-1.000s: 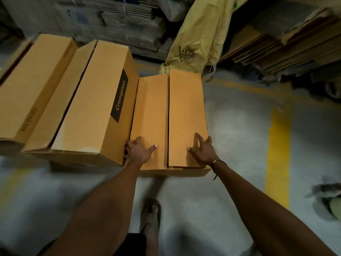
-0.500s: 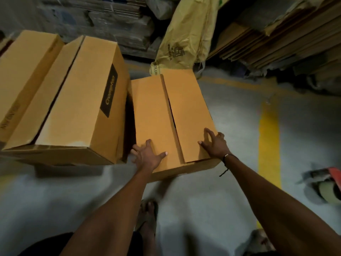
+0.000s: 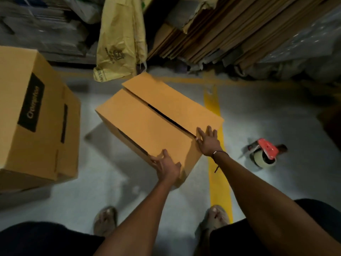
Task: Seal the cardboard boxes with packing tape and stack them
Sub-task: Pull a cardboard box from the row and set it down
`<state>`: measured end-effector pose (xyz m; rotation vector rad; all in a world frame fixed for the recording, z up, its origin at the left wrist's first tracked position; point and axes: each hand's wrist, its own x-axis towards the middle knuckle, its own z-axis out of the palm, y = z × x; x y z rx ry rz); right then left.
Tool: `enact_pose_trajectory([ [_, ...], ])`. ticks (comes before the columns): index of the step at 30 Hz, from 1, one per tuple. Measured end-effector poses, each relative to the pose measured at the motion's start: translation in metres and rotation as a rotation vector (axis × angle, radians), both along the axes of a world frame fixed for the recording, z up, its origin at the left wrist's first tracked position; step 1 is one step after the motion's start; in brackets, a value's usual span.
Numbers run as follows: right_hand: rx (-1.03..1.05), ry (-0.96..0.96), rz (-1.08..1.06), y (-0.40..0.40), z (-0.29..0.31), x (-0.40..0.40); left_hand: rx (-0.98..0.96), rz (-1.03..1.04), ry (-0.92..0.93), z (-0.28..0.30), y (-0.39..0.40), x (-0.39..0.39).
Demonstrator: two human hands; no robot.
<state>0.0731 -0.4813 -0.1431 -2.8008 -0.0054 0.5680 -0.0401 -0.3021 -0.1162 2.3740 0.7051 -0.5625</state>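
A brown cardboard box (image 3: 147, 124) lies on the grey floor, turned at an angle, its two top flaps folded down with a dark gap between them. My left hand (image 3: 167, 166) grips the box's near corner, fingers over the top edge. My right hand (image 3: 207, 140) rests flat with spread fingers on the far flap's near end. A red tape dispenser (image 3: 265, 153) with a roll of clear tape lies on the floor to the right, apart from both hands.
A larger printed cardboard box (image 3: 36, 117) stands at the left. A yellow sack (image 3: 118, 43) and stacked flat cardboard sheets (image 3: 230, 28) line the back. A yellow floor stripe (image 3: 216, 174) runs under the box's right corner. My two sandalled feet (image 3: 106, 219) are below.
The box has been pulled away from the larger box and swung clockwise toward the right. My view has shifted right, bringing the tape dispenser fully into sight.
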Motion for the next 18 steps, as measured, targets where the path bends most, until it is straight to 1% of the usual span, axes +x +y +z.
enact_pose_trajectory([
  [7,-0.057,0.115,0.025,-0.058,0.011,-0.017,-0.138,-0.255,0.111,0.010,-0.082,0.003],
  [10,-0.021,0.125,-0.016,-0.072,0.018,-0.011,-0.115,-0.372,0.133,0.020,-0.100,0.006],
  [12,0.015,0.106,-0.048,-0.075,0.018,-0.009,-0.080,-0.428,0.081,0.017,-0.094,0.013],
  [15,0.050,0.104,-0.113,-0.064,0.014,-0.012,-0.101,-0.427,-0.014,0.009,-0.058,0.033],
  [17,0.063,0.077,-0.164,-0.051,0.007,-0.014,-0.015,-0.428,-0.105,0.009,-0.019,0.055],
  [18,0.065,0.065,-0.196,-0.044,0.005,-0.015,0.035,-0.397,-0.159,0.010,0.002,0.068],
])
